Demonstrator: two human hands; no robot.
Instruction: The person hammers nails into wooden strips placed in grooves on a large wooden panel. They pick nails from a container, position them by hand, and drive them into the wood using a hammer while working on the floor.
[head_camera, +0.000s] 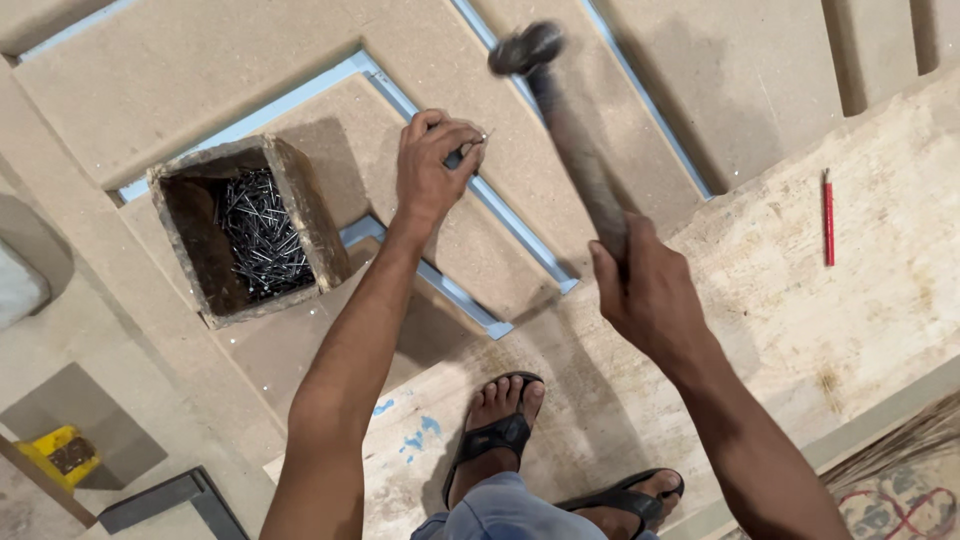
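The right hand (650, 290) grips a hammer (570, 130) raised toward twelve o'clock, the left hand (432, 165) pinches a nail (478, 140) upright on the fibreboard panel (330, 60) — a box of nails (255, 230) lies at nine o'clock.

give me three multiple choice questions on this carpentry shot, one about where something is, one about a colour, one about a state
1. Where does the box of nails sit?
A. on the board, beside the left hand
B. by the red pencil
C. under the feet

2. What colour is the pencil?
A. blue
B. red
C. green

3. How is the hammer held?
A. lying on the board
B. head resting on the nail
C. raised in the right hand

Answers:
1 A: the box sits just beyond the left hand, which pinches a nail.
2 B: it is red on the pale plank.
3 C: the right hand grips the handle, head up in the air.
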